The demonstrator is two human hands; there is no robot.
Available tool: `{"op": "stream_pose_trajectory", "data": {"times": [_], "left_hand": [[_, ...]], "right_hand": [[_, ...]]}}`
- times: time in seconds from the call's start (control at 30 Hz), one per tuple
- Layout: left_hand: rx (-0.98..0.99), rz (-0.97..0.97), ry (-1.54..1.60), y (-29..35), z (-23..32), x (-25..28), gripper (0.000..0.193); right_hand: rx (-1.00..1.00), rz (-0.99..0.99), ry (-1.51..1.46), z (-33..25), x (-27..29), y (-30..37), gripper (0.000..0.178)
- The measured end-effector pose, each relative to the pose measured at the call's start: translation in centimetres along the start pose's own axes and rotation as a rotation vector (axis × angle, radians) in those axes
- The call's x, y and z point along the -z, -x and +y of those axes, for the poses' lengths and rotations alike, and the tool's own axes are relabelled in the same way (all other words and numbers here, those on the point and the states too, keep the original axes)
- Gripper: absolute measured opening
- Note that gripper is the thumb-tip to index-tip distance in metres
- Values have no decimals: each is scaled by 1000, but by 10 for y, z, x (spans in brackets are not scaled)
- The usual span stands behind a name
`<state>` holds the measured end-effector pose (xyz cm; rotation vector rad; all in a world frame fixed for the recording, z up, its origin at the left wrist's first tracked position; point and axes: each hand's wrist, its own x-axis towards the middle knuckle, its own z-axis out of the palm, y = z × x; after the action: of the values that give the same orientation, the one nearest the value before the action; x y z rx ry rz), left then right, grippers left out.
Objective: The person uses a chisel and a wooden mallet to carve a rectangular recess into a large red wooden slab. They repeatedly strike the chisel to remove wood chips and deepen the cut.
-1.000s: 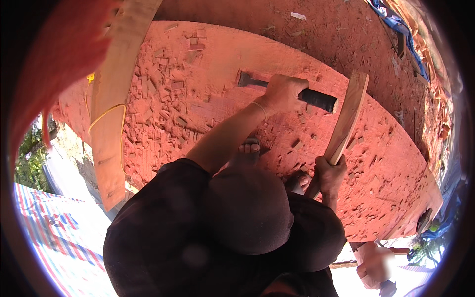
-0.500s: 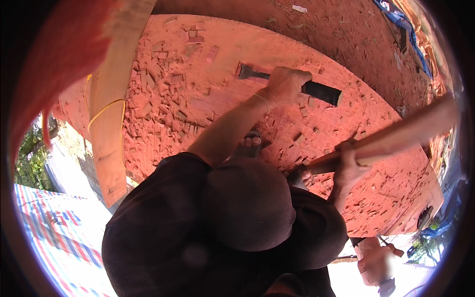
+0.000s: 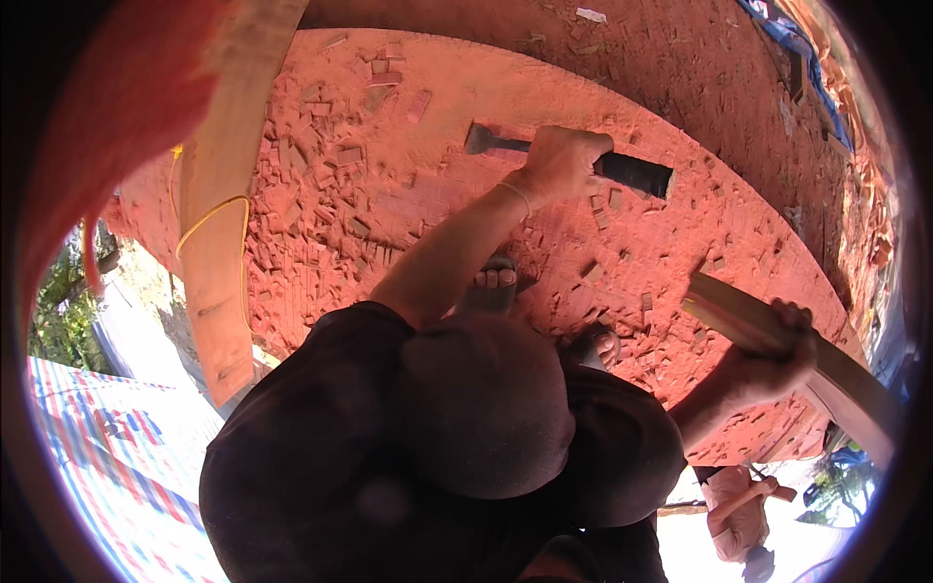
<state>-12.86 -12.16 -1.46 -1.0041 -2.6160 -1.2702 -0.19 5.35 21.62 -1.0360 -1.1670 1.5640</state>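
Note:
My left hand is wrapped round a chisel, between its flat dark blade and its thick black-wrapped handle. The chisel lies low along a broad reddish wooden surface, blade end to the left; whether its edge touches the wood I cannot tell. Off to the right, my right hand grips a thick wooden bar. One end of the bar angles toward the middle of the wood, and the other runs out to the right rim. My feet stand on the wood between the two hands.
Loose wood chips cover much of the surface, thickest at the left. A long plank with a yellow cord crosses the left side. Another person is at the lower right. Striped sheeting spreads at the lower left.
My right hand and the wooden bar have swung outward to the right and away from my feet. The left hand and chisel stay almost in place.

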Motion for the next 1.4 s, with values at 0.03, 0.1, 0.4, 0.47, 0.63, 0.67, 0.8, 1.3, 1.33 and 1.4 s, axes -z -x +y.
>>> {"op": "stream_pose_trajectory", "data": {"times": [0.03, 0.1, 0.4, 0.47, 0.63, 0.67, 0.8, 1.3, 1.33, 1.4], "left_hand": [[48, -19, 4, -1, -1, 1, 30], [126, -92, 33, -1, -2, 1, 29], [27, 58, 111, 11, -1, 27, 21], [13, 71, 144, 12, -1, 36, 20], [10, 89, 130, 7, 0, 41, 22], [35, 112, 135, 5, 0, 41, 22], [40, 110, 158, -2, -2, 39, 19], [57, 7, 26, 0, -3, 21, 16], [62, -8, -1, -1, -4, 17, 17], [61, 0, 3, -1, -6, 13, 18]], "right_hand": [[-122, -168, 437, 40, 9, 20, 23], [-357, -652, 989, 100, 53, 32, 28], [14, -385, 664, 21, 126, -52, 11], [81, -375, 600, 2, 113, -60, 14], [166, -467, 603, -11, 122, -87, 25], [128, -451, 594, -19, 120, -93, 28], [180, -376, 100, -58, 57, -85, 32], [68, -626, 544, 21, 97, -74, 22], [80, -490, 354, -4, 76, -80, 21], [86, -394, 94, -26, 32, -66, 22]]}}
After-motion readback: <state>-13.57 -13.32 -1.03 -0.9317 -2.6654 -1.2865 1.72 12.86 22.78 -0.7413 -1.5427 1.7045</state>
